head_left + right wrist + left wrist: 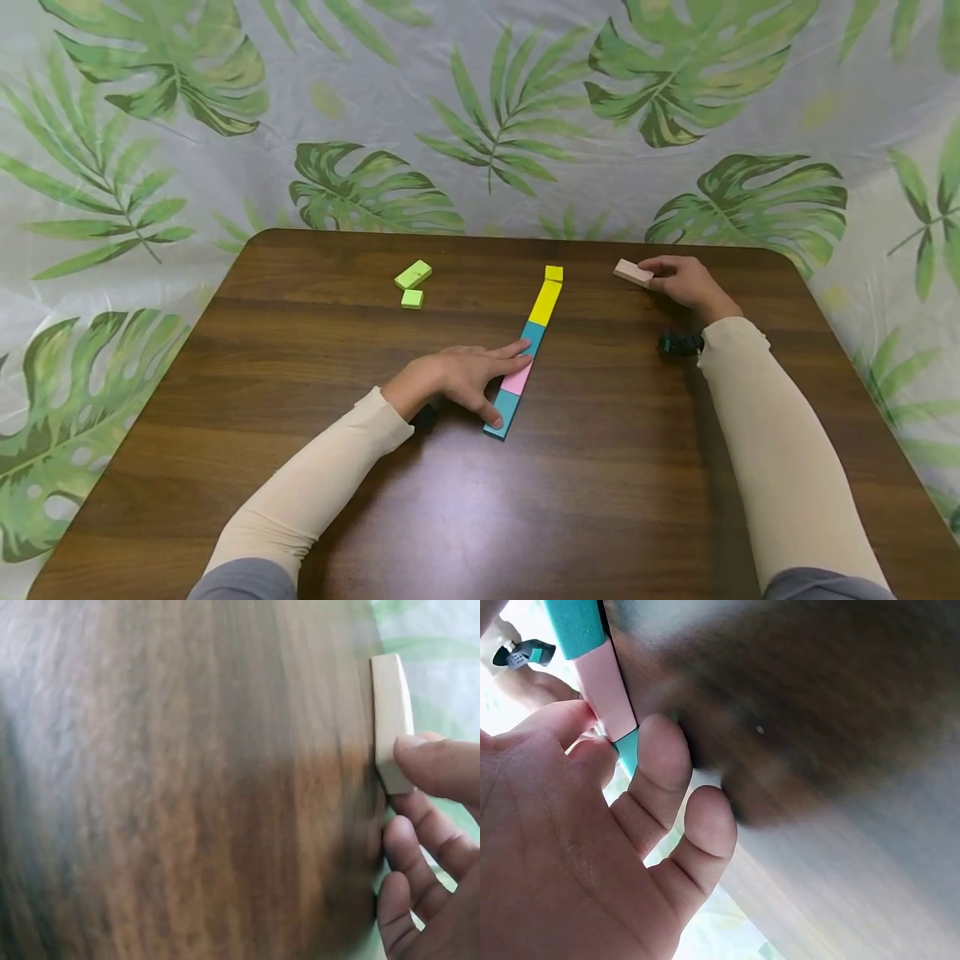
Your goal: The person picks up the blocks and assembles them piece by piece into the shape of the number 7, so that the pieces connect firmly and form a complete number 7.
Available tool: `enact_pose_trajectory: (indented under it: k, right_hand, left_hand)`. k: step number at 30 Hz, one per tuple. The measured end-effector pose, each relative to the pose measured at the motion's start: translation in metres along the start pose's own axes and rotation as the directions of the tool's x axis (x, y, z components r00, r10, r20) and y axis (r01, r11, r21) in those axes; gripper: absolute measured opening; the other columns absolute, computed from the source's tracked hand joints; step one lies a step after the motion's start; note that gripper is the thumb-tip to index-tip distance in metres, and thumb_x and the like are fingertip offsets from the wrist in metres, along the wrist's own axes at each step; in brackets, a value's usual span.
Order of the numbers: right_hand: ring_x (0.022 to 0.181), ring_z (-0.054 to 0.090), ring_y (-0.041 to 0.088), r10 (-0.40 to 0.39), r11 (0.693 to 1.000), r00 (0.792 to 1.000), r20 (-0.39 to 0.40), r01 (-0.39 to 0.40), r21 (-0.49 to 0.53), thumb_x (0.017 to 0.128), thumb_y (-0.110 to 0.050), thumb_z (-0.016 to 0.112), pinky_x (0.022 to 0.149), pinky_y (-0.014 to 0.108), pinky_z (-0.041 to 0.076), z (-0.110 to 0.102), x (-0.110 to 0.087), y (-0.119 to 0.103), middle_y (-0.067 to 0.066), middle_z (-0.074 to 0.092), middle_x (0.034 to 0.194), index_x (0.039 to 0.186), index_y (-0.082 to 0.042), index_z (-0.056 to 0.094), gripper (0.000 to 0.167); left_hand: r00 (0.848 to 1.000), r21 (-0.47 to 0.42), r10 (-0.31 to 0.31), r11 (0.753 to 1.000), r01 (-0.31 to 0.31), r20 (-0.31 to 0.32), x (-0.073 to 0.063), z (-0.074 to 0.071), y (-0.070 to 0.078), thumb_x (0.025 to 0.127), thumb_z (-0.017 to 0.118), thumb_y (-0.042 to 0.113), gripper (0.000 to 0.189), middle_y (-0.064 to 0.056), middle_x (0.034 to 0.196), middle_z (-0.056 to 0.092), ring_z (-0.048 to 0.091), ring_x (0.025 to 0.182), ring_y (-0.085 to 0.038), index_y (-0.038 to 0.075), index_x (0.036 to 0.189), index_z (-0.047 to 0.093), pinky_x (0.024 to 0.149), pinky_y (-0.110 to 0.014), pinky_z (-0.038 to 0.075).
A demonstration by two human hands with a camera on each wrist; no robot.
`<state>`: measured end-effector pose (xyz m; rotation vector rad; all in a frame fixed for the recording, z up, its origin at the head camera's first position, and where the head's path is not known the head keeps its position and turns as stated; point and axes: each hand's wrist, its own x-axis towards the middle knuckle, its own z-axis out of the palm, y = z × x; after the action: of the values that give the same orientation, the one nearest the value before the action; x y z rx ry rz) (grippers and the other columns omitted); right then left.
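Note:
A slanting row of flat blocks lies on the table: a near teal block (506, 407), a pink block (516, 382), another teal block (534, 332) and a long yellow block (545, 302). A small yellow block (553, 273) sits at its far end, slightly turned. My left hand (461, 375) spreads over the row, thumb touching the near teal block and fingertips on the blocks farther up. At the back right, my right hand (686, 285) pinches one end of a pale pink block (628, 272) between thumb and fingers; its side looks wood-coloured in the right wrist view.
Two light green blocks, a longer one (413, 274) and a short one (412, 299), lie at the back left of the brown wooden table (600, 483). Behind the table's far edge hangs a leaf-patterned curtain (510, 108).

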<state>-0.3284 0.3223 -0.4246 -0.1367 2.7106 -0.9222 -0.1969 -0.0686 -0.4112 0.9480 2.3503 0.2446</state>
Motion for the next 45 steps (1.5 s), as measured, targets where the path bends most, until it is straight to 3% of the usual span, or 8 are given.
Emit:
enact_pose_trajectory:
  k: [6, 15, 45]
  right_hand:
    - [0.129, 0.04, 0.047, 0.008, 1.0, 1.0, -0.002, -0.008, 0.004, 0.102, -0.02, 0.052, 0.106, 0.063, 0.034, 0.0007, -0.0008, -0.0013, 0.03, 0.04, 0.147, 0.147, -0.006, 0.046, 0.047]
    - [0.127, 0.04, 0.046, 0.039, 0.999, 0.999, -0.016, -0.039, 0.008, 0.103, -0.032, 0.05, 0.105, 0.062, 0.034, 0.0028, 0.0004, 0.0013, 0.03, 0.034, 0.152, 0.146, -0.007, 0.047, 0.05]
    - [0.132, 0.036, 0.048, 0.067, 0.997, 0.997, -0.026, -0.067, 0.035, 0.102, -0.036, 0.052, 0.107, 0.061, 0.034, 0.0058, 0.0039, 0.0054, 0.03, 0.029, 0.155, 0.146, -0.009, 0.048, 0.052]
  left_hand:
    - [1.0, 0.0, -0.01, 1.0, 0.01, -0.005, -0.0007, -0.0003, 0.0002, 0.081, 0.076, 0.052, 0.102, 0.019, 0.167, -0.008, 0.027, 0.152, -0.028, 0.036, 0.16, 0.012, 0.119, -0.048, 0.029]
    - [1.0, 0.004, -0.007, 1.0, 0.007, -0.004, -0.0003, -0.0014, 0.001, 0.082, 0.076, 0.052, 0.102, 0.019, 0.167, -0.008, 0.028, 0.151, -0.029, 0.036, 0.16, 0.012, 0.119, -0.05, 0.028]
    - [1.0, -0.013, 0.001, 1.0, -0.001, -0.004, 0.0015, 0.0017, 0.0002, 0.081, 0.076, 0.05, 0.101, 0.019, 0.168, -0.006, 0.03, 0.15, -0.028, 0.037, 0.159, 0.013, 0.116, -0.046, 0.032]
